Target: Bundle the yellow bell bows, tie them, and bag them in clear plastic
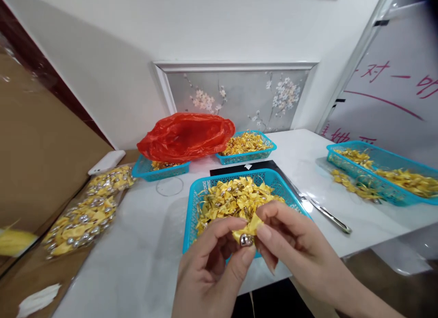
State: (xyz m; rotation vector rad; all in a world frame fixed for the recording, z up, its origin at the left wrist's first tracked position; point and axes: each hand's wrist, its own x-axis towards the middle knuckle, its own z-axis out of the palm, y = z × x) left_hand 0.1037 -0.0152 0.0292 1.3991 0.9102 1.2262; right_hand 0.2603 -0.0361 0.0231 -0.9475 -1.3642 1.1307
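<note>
Both my hands meet over the near edge of a blue basket (193, 208) full of yellow ribbon bows. My left hand (212, 268) pinches a small silver bell (245, 240) between thumb and forefinger. My right hand (290, 245) pinches the yellow ribbon bow (252, 226) that sits on top of the bell. Bow and bell touch each other between my fingertips. The fingers of both hands are curled closed.
A red plastic bag (186, 135) lies over a blue basket (150, 172) at the back; another basket of bows (246, 147) stands beside it, and a third (379, 172) at the right. Clear packets of bows with bells (82, 217) lie at the left. Metal tweezers (325, 213) lie right of the near basket.
</note>
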